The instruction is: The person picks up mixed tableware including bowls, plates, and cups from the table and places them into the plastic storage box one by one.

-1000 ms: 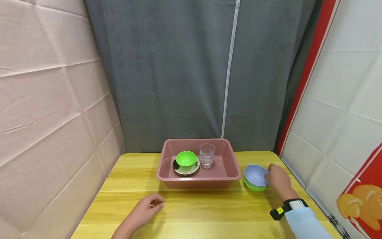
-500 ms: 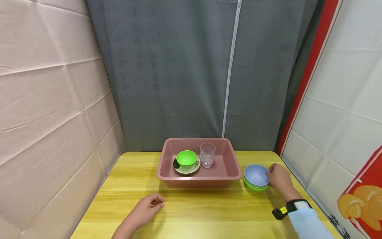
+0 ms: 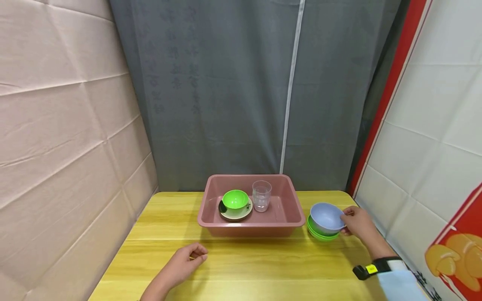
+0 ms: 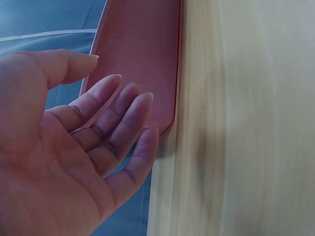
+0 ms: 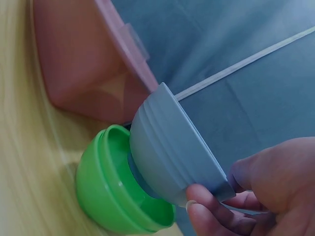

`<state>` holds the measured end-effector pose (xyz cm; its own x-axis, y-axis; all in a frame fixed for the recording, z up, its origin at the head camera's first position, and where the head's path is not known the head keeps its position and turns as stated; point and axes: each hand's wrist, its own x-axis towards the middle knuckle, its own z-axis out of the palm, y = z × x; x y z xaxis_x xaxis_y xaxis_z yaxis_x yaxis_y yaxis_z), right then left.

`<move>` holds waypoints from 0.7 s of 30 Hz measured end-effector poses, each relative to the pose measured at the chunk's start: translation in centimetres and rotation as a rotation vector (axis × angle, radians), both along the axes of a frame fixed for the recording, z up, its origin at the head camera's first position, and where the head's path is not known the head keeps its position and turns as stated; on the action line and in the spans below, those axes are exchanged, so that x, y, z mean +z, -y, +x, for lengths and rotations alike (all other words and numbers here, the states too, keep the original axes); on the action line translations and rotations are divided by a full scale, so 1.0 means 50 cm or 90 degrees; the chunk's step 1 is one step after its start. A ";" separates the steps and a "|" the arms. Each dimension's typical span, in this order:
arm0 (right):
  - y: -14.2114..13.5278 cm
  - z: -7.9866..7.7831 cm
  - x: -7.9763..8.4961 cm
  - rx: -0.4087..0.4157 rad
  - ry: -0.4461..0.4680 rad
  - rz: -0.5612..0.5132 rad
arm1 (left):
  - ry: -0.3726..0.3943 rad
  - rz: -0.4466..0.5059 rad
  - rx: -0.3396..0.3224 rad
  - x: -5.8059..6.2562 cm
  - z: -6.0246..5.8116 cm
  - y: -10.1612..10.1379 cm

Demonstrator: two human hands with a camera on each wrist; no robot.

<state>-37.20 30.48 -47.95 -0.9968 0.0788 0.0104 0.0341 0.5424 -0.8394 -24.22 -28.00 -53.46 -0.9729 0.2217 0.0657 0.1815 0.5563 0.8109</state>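
My right hand [image 3: 359, 223] pinches the rim of a blue bowl [image 5: 172, 147], thumb on the inner side and fingers beneath. The blue bowl is tilted, its base still partly inside the upper of two nested green bowls [image 5: 110, 184], which stand on the table to the right of the pink basin [image 3: 250, 231]. My left hand [image 3: 182, 265] is over the table in front of the basin, its fingers loosely bent and holding nothing. The left wrist view shows its palm [image 4: 54, 167] and spread fingers, with the basin behind them.
Inside the basin, a green bowl [image 3: 235, 200] sits on a small pale dish [image 3: 234, 215] with a dark rim, beside a clear glass [image 3: 261, 196]. A wooden table [image 3: 256, 267] carries everything. A grey curtain [image 3: 218, 104] hangs behind, with a white panel [image 3: 433, 125] at the right.
My right hand has raised the blue bowl out of the green stack, slightly up and to the right, tilting it. The left hand stays in place.
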 end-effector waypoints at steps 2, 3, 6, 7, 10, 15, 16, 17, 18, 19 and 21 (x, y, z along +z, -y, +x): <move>0.003 0.010 0.014 0.003 0.004 -0.008 | 0.000 -0.001 0.001 0.003 -0.002 0.002; 0.004 0.014 0.019 0.008 0.003 -0.010 | -0.002 -0.002 0.001 0.005 -0.003 0.002; 0.012 0.031 0.036 0.012 -0.002 -0.014 | -0.012 -0.006 0.003 0.008 -0.007 0.002; 0.015 0.037 0.040 0.014 -0.003 -0.014 | -0.017 -0.006 0.003 0.009 -0.008 0.002; 0.027 0.054 0.054 0.022 -0.012 -0.017 | -0.030 -0.012 0.002 0.013 -0.010 0.002; 0.052 0.074 0.070 0.034 -0.020 -0.020 | -0.047 -0.022 0.003 0.018 -0.011 0.000; 0.058 0.077 0.072 0.034 -0.021 -0.021 | -0.050 -0.021 0.004 0.019 -0.011 -0.001; 0.064 0.080 0.073 0.036 -0.022 -0.021 | -0.052 -0.020 0.005 0.020 -0.011 -0.003; 0.069 0.082 0.073 0.038 -0.023 -0.020 | -0.053 -0.018 0.006 0.022 -0.011 -0.004; 0.076 0.084 0.073 0.039 -0.023 -0.019 | -0.055 -0.014 0.008 0.023 -0.011 -0.006; 0.091 0.087 0.074 0.043 -0.028 -0.017 | -0.057 -0.009 0.009 0.027 -0.010 -0.009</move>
<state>-32.85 25.95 -44.25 -0.9985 0.0126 0.0532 -0.0389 0.5190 -0.8539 -24.70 -27.55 -52.13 -0.9665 0.2087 0.1494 0.2443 0.5705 0.7841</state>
